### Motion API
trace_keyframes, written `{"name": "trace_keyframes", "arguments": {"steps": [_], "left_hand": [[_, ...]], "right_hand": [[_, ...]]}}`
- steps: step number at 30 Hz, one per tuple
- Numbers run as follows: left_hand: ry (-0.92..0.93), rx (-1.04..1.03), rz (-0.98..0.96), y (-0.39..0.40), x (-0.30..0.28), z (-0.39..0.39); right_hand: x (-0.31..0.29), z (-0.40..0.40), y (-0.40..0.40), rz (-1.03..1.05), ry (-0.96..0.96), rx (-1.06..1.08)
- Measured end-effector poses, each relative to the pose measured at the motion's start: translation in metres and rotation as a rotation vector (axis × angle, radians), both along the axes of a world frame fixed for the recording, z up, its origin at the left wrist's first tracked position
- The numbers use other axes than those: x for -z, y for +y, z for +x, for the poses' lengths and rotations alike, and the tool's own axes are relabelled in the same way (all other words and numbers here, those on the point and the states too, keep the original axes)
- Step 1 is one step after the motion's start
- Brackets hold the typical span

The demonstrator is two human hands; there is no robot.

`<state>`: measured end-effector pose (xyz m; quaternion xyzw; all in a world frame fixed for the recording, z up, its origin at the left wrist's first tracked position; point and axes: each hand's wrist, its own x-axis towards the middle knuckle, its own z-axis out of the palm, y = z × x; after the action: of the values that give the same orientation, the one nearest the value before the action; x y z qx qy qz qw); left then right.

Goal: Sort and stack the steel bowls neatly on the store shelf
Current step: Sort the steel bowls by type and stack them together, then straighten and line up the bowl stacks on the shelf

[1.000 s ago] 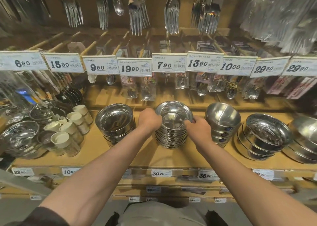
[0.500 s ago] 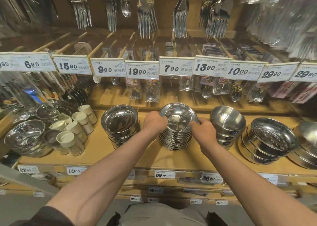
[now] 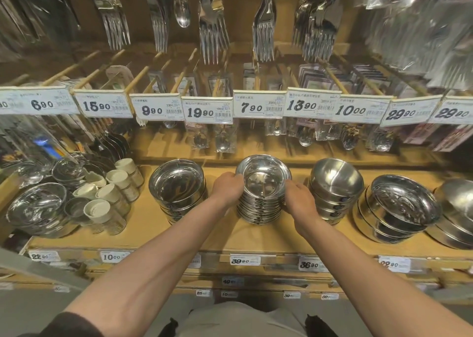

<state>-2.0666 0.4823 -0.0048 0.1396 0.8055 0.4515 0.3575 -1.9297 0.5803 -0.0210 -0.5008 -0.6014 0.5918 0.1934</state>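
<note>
**Two-handed squaring of a bowl stack**

The store shelf [image 3: 230,237] carries several stacks of steel bowls in a row parallel to its front edge. The stack of shallow bowls [image 3: 262,196] stands near the middle of the shelf, between a deeper stack [image 3: 179,188] and a rounded stack [image 3: 335,188]. The left hand [image 3: 226,187] and right hand [image 3: 298,200] clasp its opposite sides, fingers curled against the rims, probably to align them vertically. The top bowl sits slightly offset toward the back edge, so the stack is likely not yet true.

Glossy mirror-polished steel bowls [image 3: 262,191] sit on a matt, smooth wooden shelf [image 3: 204,237].
</note>
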Motion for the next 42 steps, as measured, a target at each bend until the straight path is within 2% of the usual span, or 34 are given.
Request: {"name": "trace_keyframes", "arguments": {"steps": [5,10,14,18,21,26,31,42], "left_hand": [[-0.097,-0.024,0.031,0.0,0.006,0.002],[-0.228,-0.117,0.124,0.003,0.017,-0.003],[-0.251,-0.081,0.139,0.001,0.018,-0.002],[-0.374,0.01,0.236,-0.001,0.019,0.006],[-0.444,-0.045,0.274,0.0,0.011,0.011],[-0.407,-0.086,0.161,0.003,0.01,0.007],[-0.347,-0.102,0.185,0.005,0.001,0.007],[-0.409,-0.116,0.222,-0.001,-0.011,0.015]], "right_hand": [[0.0,0.002,-0.005,-0.037,0.024,-0.072],[0.005,0.003,-0.009,-0.176,0.193,-0.079],[0.005,0.003,-0.003,-0.212,0.176,-0.108],[0.007,0.002,0.001,-0.295,0.159,-0.108],[0.007,0.001,-0.003,-0.338,0.181,-0.106],[0.003,-0.004,-0.005,-0.359,0.176,-0.082],[-0.002,-0.003,-0.006,-0.336,0.168,-0.075],[-0.006,0.003,-0.01,-0.407,0.207,-0.083]]}}
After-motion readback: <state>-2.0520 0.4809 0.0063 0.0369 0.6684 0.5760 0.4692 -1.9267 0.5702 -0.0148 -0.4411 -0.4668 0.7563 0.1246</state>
